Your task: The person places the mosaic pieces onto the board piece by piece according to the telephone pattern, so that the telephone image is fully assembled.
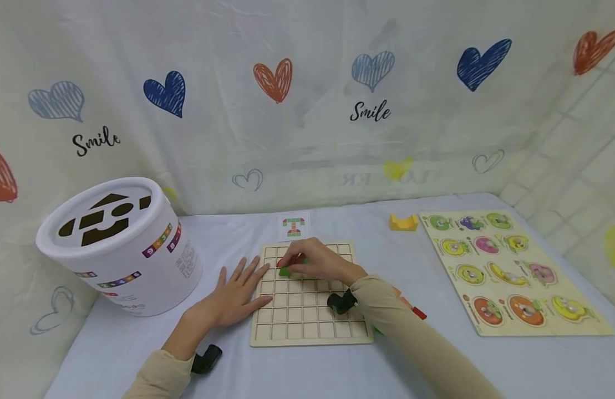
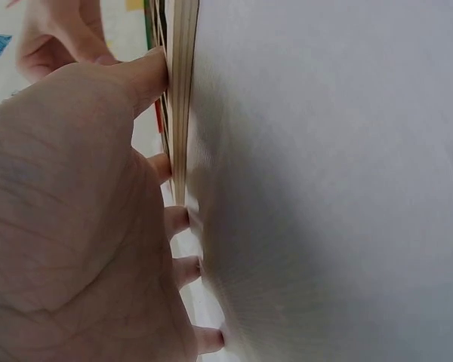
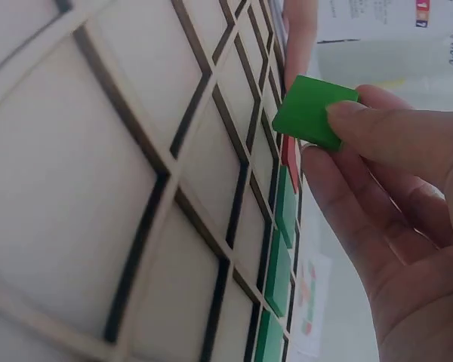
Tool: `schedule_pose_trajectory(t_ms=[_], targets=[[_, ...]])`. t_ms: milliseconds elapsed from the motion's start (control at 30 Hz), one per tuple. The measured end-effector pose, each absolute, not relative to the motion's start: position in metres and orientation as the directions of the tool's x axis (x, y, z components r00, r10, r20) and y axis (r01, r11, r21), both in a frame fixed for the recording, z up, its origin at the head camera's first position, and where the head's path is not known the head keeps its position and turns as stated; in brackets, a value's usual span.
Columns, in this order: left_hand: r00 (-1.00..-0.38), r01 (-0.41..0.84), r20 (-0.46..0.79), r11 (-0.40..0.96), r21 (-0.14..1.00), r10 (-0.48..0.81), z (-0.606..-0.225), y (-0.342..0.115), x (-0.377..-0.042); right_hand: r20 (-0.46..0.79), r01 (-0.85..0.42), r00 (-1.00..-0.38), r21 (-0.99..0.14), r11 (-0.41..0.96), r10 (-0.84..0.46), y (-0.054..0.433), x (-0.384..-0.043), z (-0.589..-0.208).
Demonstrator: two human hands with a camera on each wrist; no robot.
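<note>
My right hand pinches a green square tile between thumb and fingers, close over the upper left of a wooden grid board. In the right wrist view a red tile and several green tiles line the board's far row. The head view has most of that row hidden behind the right hand. Fingers spread, my left hand lies at the board's left side. Its thumb touches the board's edge, and its other fingertips reach down toward the white cloth.
Behind the board lies a card with a green and red T pattern. A white bucket with shaped lid holes stands left. At right are a yellow notched block and a fruit puzzle board. Red pieces lie beside the right forearm.
</note>
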State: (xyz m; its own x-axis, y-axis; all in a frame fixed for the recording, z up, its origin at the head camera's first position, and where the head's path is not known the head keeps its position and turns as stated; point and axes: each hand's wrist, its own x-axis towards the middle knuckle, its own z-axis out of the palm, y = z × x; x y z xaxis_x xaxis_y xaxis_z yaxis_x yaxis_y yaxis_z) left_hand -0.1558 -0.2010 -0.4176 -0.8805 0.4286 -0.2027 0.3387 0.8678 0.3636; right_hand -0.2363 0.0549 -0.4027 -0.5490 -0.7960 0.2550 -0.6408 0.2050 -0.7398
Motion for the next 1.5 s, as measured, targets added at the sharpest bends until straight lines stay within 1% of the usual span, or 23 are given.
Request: schedule_pose_trajectory(t_ms=[167,333,600,833,1067,1367,1500], targets=[[-0.880,0.344,-0.195,0.865,0.365,0.432,-0.417,-0.201,-0.156,0.251,-0.644,-0.558,-0.732,0.222,-0.791,0.049,-0.236,-0.405],[-0.881,0.348,-0.189,0.864,0.364,0.435,-0.418,-0.201,-0.155,0.234,-0.677,-0.566,-0.679,0.284,-0.791,0.045,-0.236,-0.405],[-0.880,0.351,-0.185,0.862,0.366,0.437,-0.418,-0.201,-0.155,0.228,-0.741,-0.537,-0.587,0.326,-0.812,0.039,-0.234,-0.404],[-0.880,0.349,-0.191,0.866,0.359,0.434,-0.419,-0.202,-0.156,0.186,-0.754,-0.558,-0.521,0.401,-0.809,0.033,-0.230,-0.402],[-0.881,0.344,-0.196,0.868,0.358,0.430,-0.420,-0.203,-0.156,0.172,-0.791,-0.553,-0.417,0.448,-0.815,0.028,-0.226,-0.398],[-0.879,0.354,-0.184,0.859,0.370,0.441,-0.418,-0.202,-0.155,0.152,-0.772,-0.589,-0.396,0.497,-0.794,0.024,-0.218,-0.395],[-0.878,0.361,-0.171,0.853,0.378,0.448,-0.419,-0.203,-0.155,0.161,-0.794,-0.577,-0.341,0.503,-0.801,0.022,-0.217,-0.394]])
